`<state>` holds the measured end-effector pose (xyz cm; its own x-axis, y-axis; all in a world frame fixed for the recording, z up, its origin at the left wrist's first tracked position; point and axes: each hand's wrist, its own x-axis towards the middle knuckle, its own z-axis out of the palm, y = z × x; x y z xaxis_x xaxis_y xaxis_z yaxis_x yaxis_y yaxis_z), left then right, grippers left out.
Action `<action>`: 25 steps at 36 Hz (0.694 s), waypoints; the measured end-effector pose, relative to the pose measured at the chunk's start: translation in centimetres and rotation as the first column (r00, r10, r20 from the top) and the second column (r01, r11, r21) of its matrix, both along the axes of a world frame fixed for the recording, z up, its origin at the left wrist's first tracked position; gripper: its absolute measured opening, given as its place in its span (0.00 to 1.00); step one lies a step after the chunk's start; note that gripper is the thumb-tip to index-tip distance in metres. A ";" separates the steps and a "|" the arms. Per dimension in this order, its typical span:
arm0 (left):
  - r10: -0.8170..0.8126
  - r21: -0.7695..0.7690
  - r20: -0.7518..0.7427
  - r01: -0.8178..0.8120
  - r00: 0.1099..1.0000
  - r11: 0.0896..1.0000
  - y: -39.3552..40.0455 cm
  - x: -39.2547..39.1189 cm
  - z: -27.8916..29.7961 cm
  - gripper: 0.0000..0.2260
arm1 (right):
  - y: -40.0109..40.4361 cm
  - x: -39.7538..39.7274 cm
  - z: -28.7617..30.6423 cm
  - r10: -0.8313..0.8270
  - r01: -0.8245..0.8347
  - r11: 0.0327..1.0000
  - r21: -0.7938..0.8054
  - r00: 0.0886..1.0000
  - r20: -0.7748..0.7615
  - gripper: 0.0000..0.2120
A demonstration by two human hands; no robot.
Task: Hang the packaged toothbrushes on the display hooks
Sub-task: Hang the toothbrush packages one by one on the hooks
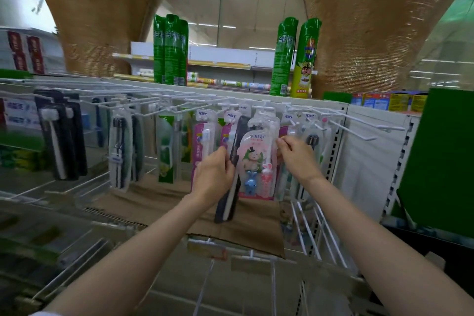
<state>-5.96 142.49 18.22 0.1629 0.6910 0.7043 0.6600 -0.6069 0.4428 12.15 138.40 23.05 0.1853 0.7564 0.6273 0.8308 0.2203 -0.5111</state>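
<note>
A pink children's toothbrush pack with a cartoon figure hangs from a white display hook at the centre of the rack. My right hand pinches its right edge. My left hand grips a dark toothbrush pack that tilts just left of the pink pack and reaches below it. More packs hang on neighbouring hooks: purple ones to the left, others to the right.
Long bare hooks stick out at the right end of the rack. Black packs and green packs hang further left. Green spray cans stand on top. Cardboard lies on the wire shelf below.
</note>
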 end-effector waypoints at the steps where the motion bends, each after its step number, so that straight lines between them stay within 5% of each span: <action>1: 0.010 -0.020 -0.031 -0.011 0.999 1.000 -0.1 -0.3 -0.6 0.05 | 0.1 0.0 -0.1 -0.006 0.006 1.000 0.009 1.000 -0.007 0.15; 9: 0.076 -0.010 -0.149 -0.079 0.986 0.997 -0.6 -2.9 -1.3 0.04 | 1.1 -0.7 -0.6 -0.110 0.123 0.982 0.141 0.989 -0.094 0.17; 16: -0.003 -0.042 -0.122 -0.002 0.993 0.999 -0.1 -4.7 -1.2 0.05 | 2.1 -0.9 -1.1 -0.265 0.255 0.957 0.137 0.962 0.065 0.16; 20: -0.072 -0.081 -0.091 0.064 0.993 0.995 0.6 -5.3 -1.1 0.04 | 2.9 -1.9 -2.2 -0.246 0.247 0.966 0.083 0.969 -0.022 0.14; 25: -0.213 -0.152 -0.020 0.208 0.977 0.966 1.6 -6.6 -1.0 0.06 | 1.9 -4.1 -4.0 -0.167 0.205 0.949 0.239 0.971 -0.168 0.13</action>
<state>-12.57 144.14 17.23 0.3392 0.7348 0.5873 0.5414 -0.6631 0.5169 8.07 140.29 19.05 0.4102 0.5198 0.7494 0.7909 0.2065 -0.5761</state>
